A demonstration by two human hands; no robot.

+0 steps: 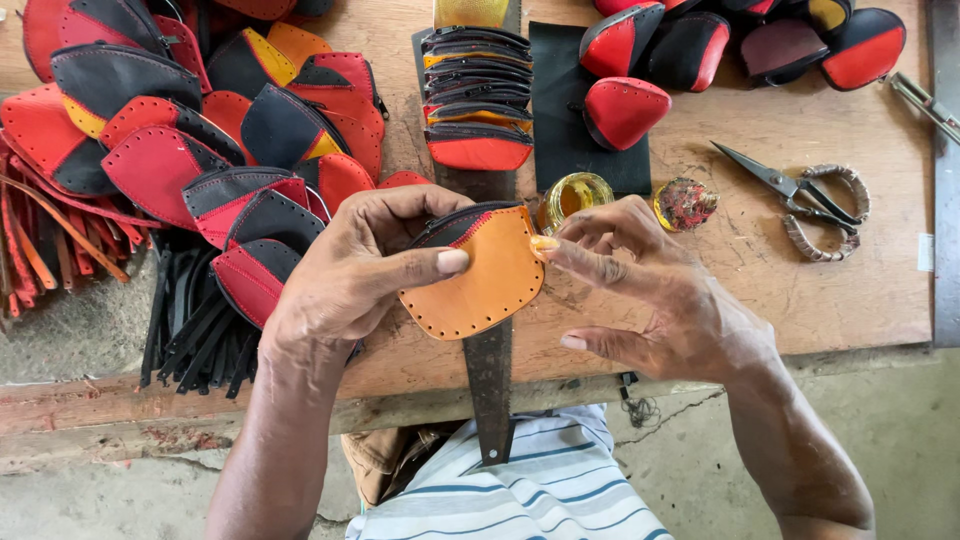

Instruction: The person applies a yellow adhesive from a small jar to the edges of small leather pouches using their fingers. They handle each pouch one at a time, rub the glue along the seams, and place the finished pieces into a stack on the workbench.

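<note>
The left hand [350, 275] is gripping an orange leather panel [482, 275] above the counter [860, 290] while the right hand [650, 290], fingers loosely open, is smearing yellowish glue along its edge, so more from the glue jar [577, 195] looks needed soon.

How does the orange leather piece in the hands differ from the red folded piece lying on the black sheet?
The orange leather piece is tan-orange with a black edge on top; the red folded piece is red with black trim. The orange one is held flat between the left hand and the right hand; the red one lies untouched on the black sheet. The orange one shows a row of punched holes along its rim; the red one looks closed and puffed. Both are small rounded leather parts.
</note>
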